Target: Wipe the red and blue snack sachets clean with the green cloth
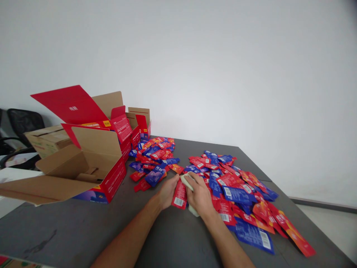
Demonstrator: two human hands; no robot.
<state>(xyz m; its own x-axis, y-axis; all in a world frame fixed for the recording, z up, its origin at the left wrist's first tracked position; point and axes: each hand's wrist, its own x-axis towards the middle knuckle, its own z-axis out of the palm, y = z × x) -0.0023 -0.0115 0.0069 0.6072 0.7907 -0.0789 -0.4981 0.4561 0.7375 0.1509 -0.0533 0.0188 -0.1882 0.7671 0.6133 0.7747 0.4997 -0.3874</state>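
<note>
My left hand (pixel 166 192) grips a red sachet (pixel 180 195) by its left edge, standing it on the dark grey table (pixel 83 227). My right hand (pixel 200 196) is closed over a pale cloth or pad (pixel 187 182) pressed against the sachet's right side. Both hands meet at the table's middle, between two heaps of red and blue sachets: one heap (pixel 154 158) just beyond my left hand, a larger heap (pixel 242 193) spreading to the right of my right hand.
An open red cardboard box (pixel 92 163) with raised flaps lies on the table at the left, with more open red boxes (pixel 136 128) behind it. A brown carton (pixel 46 139) and a black chair (pixel 23 123) stand at far left. A white wall fills the background.
</note>
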